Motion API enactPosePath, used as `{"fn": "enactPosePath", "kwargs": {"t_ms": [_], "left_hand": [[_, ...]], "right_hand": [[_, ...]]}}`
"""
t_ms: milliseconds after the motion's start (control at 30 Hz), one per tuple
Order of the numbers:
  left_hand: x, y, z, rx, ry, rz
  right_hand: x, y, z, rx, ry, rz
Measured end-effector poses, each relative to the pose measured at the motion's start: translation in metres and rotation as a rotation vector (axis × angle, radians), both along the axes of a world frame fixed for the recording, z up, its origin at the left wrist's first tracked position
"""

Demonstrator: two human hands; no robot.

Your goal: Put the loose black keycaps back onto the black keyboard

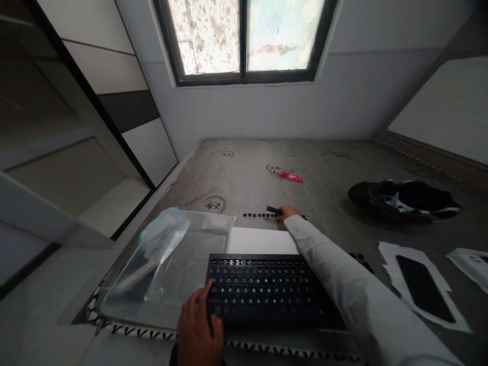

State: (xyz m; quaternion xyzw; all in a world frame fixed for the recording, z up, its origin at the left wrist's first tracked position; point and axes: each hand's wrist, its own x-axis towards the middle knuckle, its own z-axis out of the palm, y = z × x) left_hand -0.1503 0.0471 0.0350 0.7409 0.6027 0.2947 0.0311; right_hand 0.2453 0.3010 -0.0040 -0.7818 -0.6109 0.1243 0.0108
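On a grey mattress top (pixel 244 173) under a window (pixel 244 38), a black keyboard (pixel 267 290) lies near the front edge, long side across the view.

Left hand (pixel 200 330): rests at the keyboard's near-left corner, thumb up on the left-end keys, fingers curled round the edge. It looks like a loose hold on the board; how firm it is, cannot tell.

Right hand (pixel 288 212): arm in a white sleeve (pixel 343 279) stretched out past the keyboard's far side. Fingers are closed together on a small black piece (pixel 273 209), which sticks out to the left of the fingertips. Just left of it, a row of small black keycaps (pixel 259 215) lies in a line on the mattress.

A white sheet (pixel 261 240) lies between the keyboard and that row. A clear plastic bag (pixel 171 259) sits left of the keyboard, touching it. Farther back is a red wrapper (pixel 286 175); to the right, a black cap (pixel 404 199) and a black phone on white paper (pixel 425 287).
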Motion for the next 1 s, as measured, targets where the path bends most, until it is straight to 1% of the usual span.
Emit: {"fn": "enactPosePath", "kwargs": {"t_ms": [167,267,633,1000], "left_hand": [[-0.002,0.002,0.0,0.063,0.019,-0.027],[-0.003,0.003,0.0,0.071,0.036,-0.031],[-0.004,0.004,-0.005,0.084,0.054,-0.031],[-0.006,0.005,-0.006,0.102,0.084,-0.038]], "right_hand": [[-0.004,0.007,0.0,-0.024,-0.062,0.084],[-0.006,0.007,0.001,-0.042,-0.108,0.128],[-0.009,0.011,-0.001,-0.079,-0.188,0.183],[-0.014,0.009,0.005,-0.101,-0.202,0.193]]}}
